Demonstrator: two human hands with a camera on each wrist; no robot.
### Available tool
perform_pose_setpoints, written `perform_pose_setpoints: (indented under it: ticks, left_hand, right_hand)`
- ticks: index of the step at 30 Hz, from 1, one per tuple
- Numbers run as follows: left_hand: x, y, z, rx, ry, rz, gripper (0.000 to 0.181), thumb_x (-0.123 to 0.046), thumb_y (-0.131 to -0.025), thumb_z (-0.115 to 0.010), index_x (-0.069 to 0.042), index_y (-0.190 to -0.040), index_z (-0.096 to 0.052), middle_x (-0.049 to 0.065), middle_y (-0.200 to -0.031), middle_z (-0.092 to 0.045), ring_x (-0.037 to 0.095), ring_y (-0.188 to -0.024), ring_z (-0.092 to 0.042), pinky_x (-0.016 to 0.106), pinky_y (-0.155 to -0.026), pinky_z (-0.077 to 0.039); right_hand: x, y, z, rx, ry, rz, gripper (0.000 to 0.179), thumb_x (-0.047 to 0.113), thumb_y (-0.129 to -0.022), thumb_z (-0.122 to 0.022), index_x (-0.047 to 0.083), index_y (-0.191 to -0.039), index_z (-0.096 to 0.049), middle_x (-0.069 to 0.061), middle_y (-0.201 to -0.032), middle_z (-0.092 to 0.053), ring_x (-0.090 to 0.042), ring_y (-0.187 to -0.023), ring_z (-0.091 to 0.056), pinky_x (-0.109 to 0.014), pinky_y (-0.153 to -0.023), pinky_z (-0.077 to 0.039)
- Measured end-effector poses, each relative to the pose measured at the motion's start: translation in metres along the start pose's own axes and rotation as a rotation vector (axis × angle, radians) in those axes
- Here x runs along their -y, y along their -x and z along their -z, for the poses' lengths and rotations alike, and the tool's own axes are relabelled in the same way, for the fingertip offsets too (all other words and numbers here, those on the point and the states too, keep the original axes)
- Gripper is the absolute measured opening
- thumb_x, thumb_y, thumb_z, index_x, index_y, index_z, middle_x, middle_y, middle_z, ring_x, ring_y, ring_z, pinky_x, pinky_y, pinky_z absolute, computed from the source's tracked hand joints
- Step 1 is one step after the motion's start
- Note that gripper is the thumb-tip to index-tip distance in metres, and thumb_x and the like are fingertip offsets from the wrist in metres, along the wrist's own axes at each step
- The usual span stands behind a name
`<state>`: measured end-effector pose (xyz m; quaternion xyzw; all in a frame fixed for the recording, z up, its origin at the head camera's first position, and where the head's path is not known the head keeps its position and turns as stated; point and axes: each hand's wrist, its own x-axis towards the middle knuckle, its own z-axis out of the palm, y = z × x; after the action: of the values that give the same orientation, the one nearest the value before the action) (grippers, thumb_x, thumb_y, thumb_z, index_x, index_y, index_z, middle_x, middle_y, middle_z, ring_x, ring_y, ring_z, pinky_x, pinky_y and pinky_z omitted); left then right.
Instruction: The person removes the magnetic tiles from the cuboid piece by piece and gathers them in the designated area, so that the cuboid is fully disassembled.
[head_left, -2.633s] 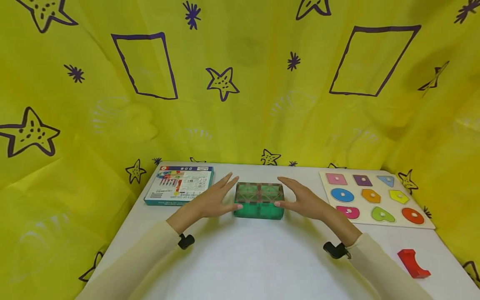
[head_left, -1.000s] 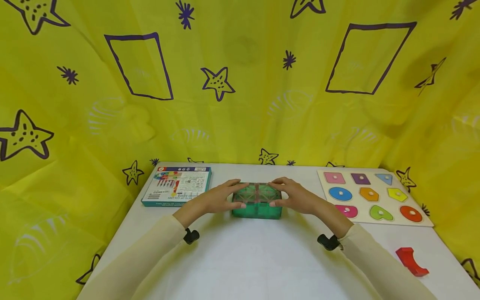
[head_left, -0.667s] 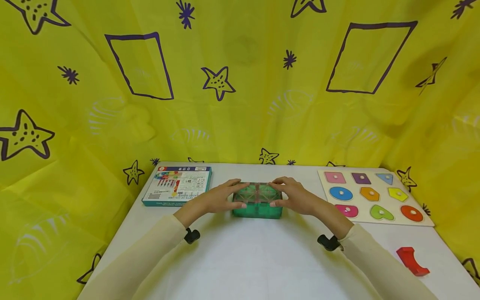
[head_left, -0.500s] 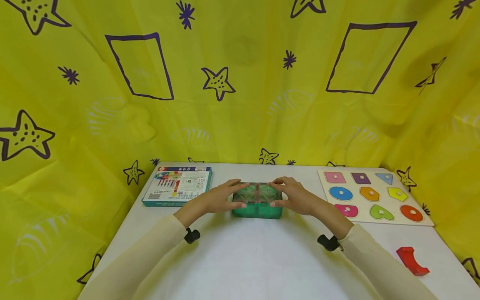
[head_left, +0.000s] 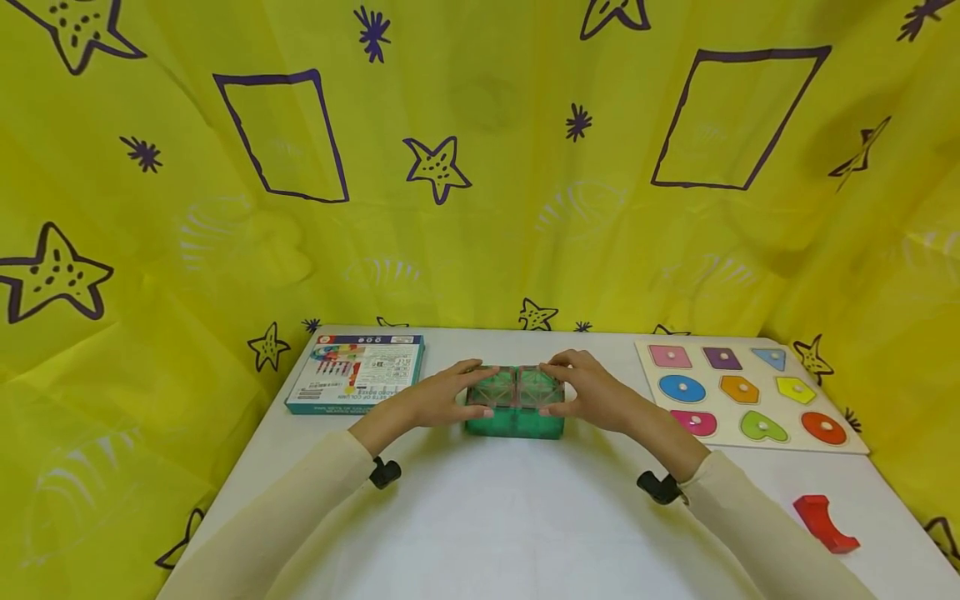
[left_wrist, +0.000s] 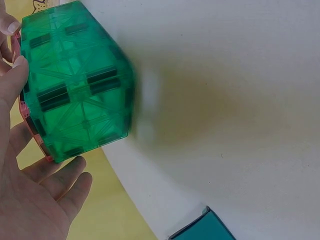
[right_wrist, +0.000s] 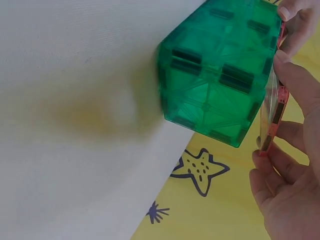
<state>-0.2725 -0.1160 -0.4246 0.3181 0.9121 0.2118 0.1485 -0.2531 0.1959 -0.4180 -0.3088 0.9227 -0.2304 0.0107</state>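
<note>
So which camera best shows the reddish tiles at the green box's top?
The head view: both reddish tiles show their faces, partly behind fingers. The left and right wrist views catch them mostly edge-on, showing more green box.

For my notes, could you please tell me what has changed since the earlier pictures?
The left hand and right hand closed inward and now grip the pink tiles over the green box. That box, the printed box, puzzle board and red block stayed put.
</note>
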Motion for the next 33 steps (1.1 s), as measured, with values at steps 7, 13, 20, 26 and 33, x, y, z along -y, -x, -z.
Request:
perform_pose_setpoints:
  ticks: [7, 13, 20, 26, 33]
  left_hand:
    - [0.000, 0.000, 0.000, -0.003, 0.001, -0.005, 0.077, -0.054, -0.104, -0.063, -0.029, -0.169, -0.030, 0.016, -0.176, -0.019, 0.042, -0.157, -0.030, 0.064, -0.119, -0.036]
    - [0.002, -0.001, -0.002, -0.002, -0.006, -0.005, 0.077, -0.055, -0.104, -0.062, -0.030, -0.169, -0.030, 0.016, -0.176, -0.018, 0.042, -0.157, -0.031, 0.064, -0.119, -0.037]
    - [0.002, 0.000, -0.002, -0.001, 0.010, 0.000, 0.077, -0.056, -0.103, -0.063, -0.031, -0.169, -0.029, 0.015, -0.176, -0.017, 0.041, -0.157, -0.030, 0.064, -0.119, -0.037]
    - [0.003, 0.001, -0.002, -0.001, 0.016, 0.001, 0.077, -0.055, -0.103, -0.063, -0.032, -0.168, -0.029, 0.015, -0.176, -0.017, 0.041, -0.158, -0.030, 0.064, -0.120, -0.036]
    - [0.004, 0.000, -0.003, -0.002, 0.015, -0.005, 0.077, -0.054, -0.103, -0.063, -0.031, -0.169, -0.029, 0.015, -0.176, -0.017, 0.041, -0.158, -0.030, 0.063, -0.120, -0.036]
  right_hand:
    - [0.001, 0.000, 0.000, -0.012, -0.040, -0.012, 0.074, 0.035, -0.092, -0.084, -0.001, -0.151, -0.056, -0.020, -0.142, -0.054, -0.038, -0.130, -0.046, -0.055, -0.106, -0.050]
    - [-0.001, 0.000, 0.001, -0.034, -0.050, -0.002, 0.072, 0.036, -0.091, -0.085, 0.000, -0.148, -0.059, -0.020, -0.141, -0.055, -0.039, -0.130, -0.047, -0.056, -0.105, -0.050]
    - [-0.005, 0.002, 0.013, -0.091, -0.045, -0.048, 0.074, 0.035, -0.092, -0.084, 0.000, -0.151, -0.056, -0.021, -0.144, -0.053, -0.042, -0.133, -0.047, -0.057, -0.105, -0.051]
    - [-0.017, 0.006, 0.030, -0.128, -0.072, -0.083, 0.071, 0.031, -0.095, -0.082, -0.002, -0.152, -0.054, -0.028, -0.149, -0.049, -0.048, -0.137, -0.044, -0.065, -0.108, -0.047]
    - [-0.040, 0.010, 0.041, -0.149, -0.099, -0.194, 0.075, 0.040, -0.095, -0.081, 0.000, -0.153, -0.054, -0.030, -0.149, -0.050, -0.050, -0.137, -0.047, -0.068, -0.108, -0.046]
